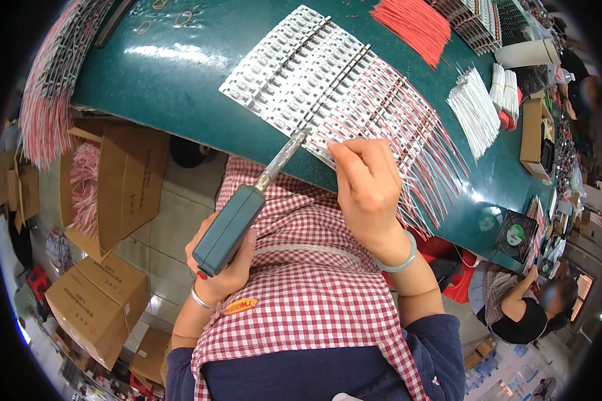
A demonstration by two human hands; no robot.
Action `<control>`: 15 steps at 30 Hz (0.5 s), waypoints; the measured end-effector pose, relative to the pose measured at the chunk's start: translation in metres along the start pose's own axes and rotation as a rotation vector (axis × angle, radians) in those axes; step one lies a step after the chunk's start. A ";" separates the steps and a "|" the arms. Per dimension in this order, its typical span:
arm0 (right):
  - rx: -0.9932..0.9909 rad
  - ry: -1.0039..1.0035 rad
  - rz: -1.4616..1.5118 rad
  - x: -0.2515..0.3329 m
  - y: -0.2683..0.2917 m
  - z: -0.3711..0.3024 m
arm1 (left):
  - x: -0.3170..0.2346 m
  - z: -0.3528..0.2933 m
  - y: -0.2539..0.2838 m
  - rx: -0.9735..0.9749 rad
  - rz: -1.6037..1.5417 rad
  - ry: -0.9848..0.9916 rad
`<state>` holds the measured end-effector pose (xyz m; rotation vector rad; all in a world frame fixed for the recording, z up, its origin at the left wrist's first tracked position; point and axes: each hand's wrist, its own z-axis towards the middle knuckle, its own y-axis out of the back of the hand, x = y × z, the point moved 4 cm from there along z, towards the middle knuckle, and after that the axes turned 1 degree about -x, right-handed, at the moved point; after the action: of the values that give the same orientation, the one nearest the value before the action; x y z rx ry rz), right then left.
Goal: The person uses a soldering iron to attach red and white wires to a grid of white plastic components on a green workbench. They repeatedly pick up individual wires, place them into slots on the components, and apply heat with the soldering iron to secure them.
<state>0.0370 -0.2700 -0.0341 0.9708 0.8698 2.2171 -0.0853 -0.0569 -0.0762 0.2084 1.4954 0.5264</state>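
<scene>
In my left hand (224, 250) is a soldering iron (231, 227) with a boxy dark green handle and a metal barrel. Its tip meets the near edge of a white panel of small repeated parts (281, 67) on the table. My right hand (368, 184) is closed in a pinch just right of the tip. A speck of red shows at its fingertips, seemingly a thin red wire, mostly hidden by the fingers. Red and white wires (428, 180) lie across the panel's right part and trail off its right edge. Dark strips (344, 77) run across the panel.
On the green table (147, 80) lie bundles of red wires (415, 27) and white wires (475, 110). A black fan (515, 234) stands at the right, below an open carton (536, 137). Wired panels (53, 87) hang at the left edge. Cardboard boxes (97, 304) crowd the floor. A co-worker (522, 304) sits at right.
</scene>
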 end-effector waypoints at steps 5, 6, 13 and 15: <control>0.043 0.000 -0.039 -0.005 -0.006 0.001 | -0.002 0.003 -0.001 -0.008 -0.008 -0.004; 0.047 0.001 -0.048 -0.006 -0.008 0.001 | -0.003 0.003 -0.001 -0.006 -0.008 -0.017; 0.068 0.003 -0.098 -0.013 -0.016 0.000 | -0.018 0.018 -0.007 0.016 0.023 -0.098; 0.079 0.008 -0.114 -0.013 -0.017 0.001 | -0.017 0.019 -0.008 0.016 0.006 -0.083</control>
<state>0.0494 -0.2683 -0.0518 0.9250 0.9986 2.1054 -0.0644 -0.0682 -0.0626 0.2451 1.4194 0.5051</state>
